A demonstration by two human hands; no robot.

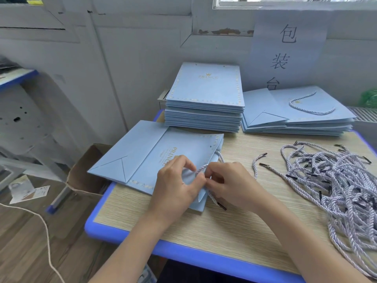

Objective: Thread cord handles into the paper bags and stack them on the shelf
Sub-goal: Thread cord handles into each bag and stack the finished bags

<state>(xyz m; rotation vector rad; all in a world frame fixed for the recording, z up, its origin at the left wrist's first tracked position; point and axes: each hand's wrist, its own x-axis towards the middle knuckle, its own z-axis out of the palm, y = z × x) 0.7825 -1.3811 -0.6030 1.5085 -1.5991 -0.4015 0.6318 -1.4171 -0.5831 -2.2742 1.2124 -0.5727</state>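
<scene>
A flat light-blue paper bag (pixel 142 156) lies on the table's left part, its open top edge pointing right. My left hand (pixel 175 184) pinches the bag's top edge and a grey-white twisted cord (pixel 221 158) near the hole. Beside it, my right hand (pixel 230 184) pinches the same cord; its black-tipped end (pixel 221 206) sticks out below my fingers. A tangled heap of loose cords (pixel 336 180) covers the table's right side.
A stack of bags without handles (pixel 204 94) stands at the back middle. A stack of bags with cords (pixel 295 117) lies at the back right. The table has a blue rim (pixel 183 250). A cardboard box (pixel 85 176) sits on the floor to the left.
</scene>
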